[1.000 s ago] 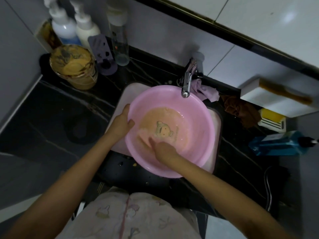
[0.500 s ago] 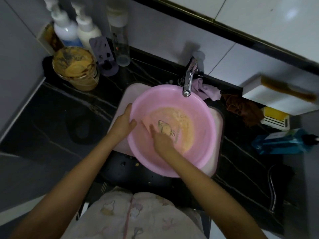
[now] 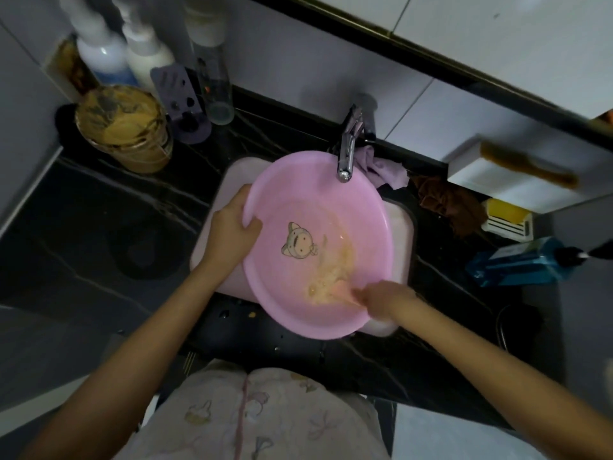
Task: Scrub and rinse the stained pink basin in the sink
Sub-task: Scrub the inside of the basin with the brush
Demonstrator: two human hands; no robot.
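Left hand (image 3: 232, 229) grips the tilted basin's (image 3: 298, 194) rim; right hand (image 3: 381, 298) lies in its murky water (image 3: 335, 270), finger pose unclear.

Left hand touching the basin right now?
Touching. The head view shows the left hand gripping the basin at its left rim, thumb hooked over the edge onto the inner wall.

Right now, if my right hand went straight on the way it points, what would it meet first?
Your right hand would probably meet the yellowish residue in the pink basin first; depth unclear.
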